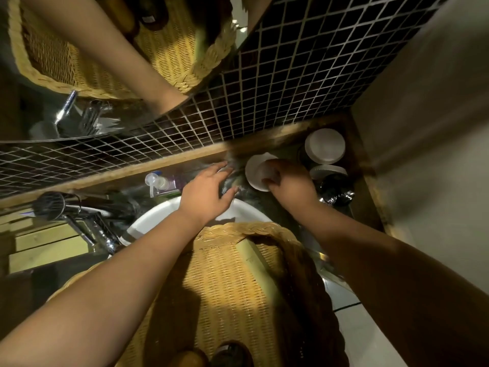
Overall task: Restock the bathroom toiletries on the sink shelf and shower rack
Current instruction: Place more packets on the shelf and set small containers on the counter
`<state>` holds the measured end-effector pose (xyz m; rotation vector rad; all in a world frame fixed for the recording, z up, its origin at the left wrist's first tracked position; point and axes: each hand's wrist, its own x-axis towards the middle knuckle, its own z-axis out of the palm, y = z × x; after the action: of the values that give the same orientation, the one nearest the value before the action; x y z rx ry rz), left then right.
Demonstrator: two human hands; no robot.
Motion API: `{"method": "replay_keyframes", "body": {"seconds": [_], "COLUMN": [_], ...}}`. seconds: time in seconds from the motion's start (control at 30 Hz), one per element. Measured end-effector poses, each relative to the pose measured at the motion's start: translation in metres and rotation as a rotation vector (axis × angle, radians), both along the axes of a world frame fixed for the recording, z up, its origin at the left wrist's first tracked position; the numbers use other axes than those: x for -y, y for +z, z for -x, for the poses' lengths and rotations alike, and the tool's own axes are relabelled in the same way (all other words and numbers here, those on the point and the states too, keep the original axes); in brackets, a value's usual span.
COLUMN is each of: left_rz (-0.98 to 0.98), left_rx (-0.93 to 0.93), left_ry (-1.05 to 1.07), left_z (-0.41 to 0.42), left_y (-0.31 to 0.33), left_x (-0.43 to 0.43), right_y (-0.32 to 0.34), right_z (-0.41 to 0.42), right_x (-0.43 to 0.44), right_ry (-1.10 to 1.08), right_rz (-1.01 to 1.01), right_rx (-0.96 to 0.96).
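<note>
My right hand [288,181] grips a white-lidded jar [255,170] from above on the sink shelf [164,165] under the tiled wall. My left hand [209,189] hovers just left of it with fingers spread and relaxed, reaching toward a blurred dark item beside the jar. A second white-lidded jar [325,145] and a third white lid [328,172] stand at the shelf's right end. A clear pump bottle [157,182] stands further left on the shelf. The wicker basket [225,274] sits on the white sink below my arms, with dark bottles [230,353] at its near end.
A chrome tap [100,234] and a black shower head [49,205] lie left of the white basin [156,218]. A dark crinkled object [336,192] sits behind my right wrist. A mirror above the tiles reflects the basket and my arm. A plain wall closes the right side.
</note>
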<state>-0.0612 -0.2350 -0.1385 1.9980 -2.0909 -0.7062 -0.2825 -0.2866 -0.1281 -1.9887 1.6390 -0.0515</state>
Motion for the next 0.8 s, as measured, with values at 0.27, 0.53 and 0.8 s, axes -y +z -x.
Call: {"method": "replay_keyframes", "body": {"seconds": [0.27, 0.53, 0.8], "left_rz": [-0.039, -0.115, -0.004], "left_rx": [0.062, 0.101, 0.065], "left_ry": [-0.009, -0.026, 0.049], "left_z": [0.001, -0.002, 0.000], "left_y": [0.001, 0.010, 0.058], "left_x": [-0.001, -0.008, -0.054], "right_y": [0.010, 0.015, 0.078], "right_z": [0.006, 0.015, 0.017], "right_x": [-0.008, -0.025, -0.049], "right_ry": [0.080, 0.281, 0.137], "right_rz": [0.036, 0.065, 0.085], "right_rx": [-0.006, -0.144, 0.070]}}
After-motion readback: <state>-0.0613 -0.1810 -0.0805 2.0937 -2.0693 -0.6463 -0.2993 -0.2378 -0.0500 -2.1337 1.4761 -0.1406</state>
